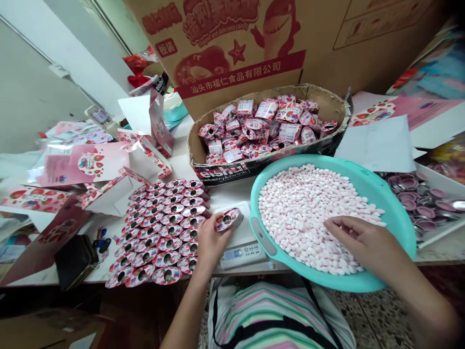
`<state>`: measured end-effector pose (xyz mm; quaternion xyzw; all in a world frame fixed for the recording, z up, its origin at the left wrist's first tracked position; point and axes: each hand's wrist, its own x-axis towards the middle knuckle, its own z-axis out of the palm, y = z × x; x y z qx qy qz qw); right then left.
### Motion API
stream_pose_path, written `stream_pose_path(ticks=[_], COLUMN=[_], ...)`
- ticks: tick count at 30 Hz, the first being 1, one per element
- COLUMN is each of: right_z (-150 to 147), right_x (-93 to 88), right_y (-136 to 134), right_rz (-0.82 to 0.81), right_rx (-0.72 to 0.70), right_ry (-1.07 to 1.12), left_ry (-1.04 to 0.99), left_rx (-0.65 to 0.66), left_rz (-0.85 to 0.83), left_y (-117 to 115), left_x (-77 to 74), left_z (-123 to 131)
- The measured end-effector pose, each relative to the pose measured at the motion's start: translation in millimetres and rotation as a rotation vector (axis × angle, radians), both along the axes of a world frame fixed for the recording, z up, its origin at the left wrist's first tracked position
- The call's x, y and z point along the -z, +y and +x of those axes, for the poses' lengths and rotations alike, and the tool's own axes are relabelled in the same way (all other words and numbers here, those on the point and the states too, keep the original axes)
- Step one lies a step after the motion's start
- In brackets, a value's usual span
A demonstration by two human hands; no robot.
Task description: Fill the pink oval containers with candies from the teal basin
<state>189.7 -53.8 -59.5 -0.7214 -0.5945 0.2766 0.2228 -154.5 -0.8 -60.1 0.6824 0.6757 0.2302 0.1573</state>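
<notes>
My left hand [211, 246] is closed on a small strawberry-print candy box [228, 220] with a dark round hole in its top. It holds the box just above a white digital scale [243, 254]. My right hand [350, 237] touches the heap of pale pink candies [308, 208] in a turquoise basin [397, 218]. Its fingers are bent together, and whatever they may pinch is hidden. Left of the scale, many matching candy boxes stand in close rows [167, 218], holes facing up.
Behind the basin, a cut-down carton [221, 177] holds more strawberry-print boxes. A large cardboard box [232, 72] rises at the back. Pink printed cartons [98, 162] and a black wallet [75, 259] lie left. At right, a white tray [441, 225] holds pink-and-silver pieces.
</notes>
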Motion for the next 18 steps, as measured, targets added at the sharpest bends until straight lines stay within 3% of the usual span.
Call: stream_pose_path(ticks=[7,18], right_z=[1.7,2.7], right_x=[0.1,2.1], right_y=[-0.4,-0.9], right_rz=[-0.031,-0.066], right_rx=[0.02,0.06], right_ry=[-0.026,-0.002], left_ry=[0.139,0.158], left_rx=[0.077,0.043], left_rz=[0.171,0.155], left_y=[-4.3,-12.4], left_x=[-15.5,-22.4], left_z=[-1.8,-9.0])
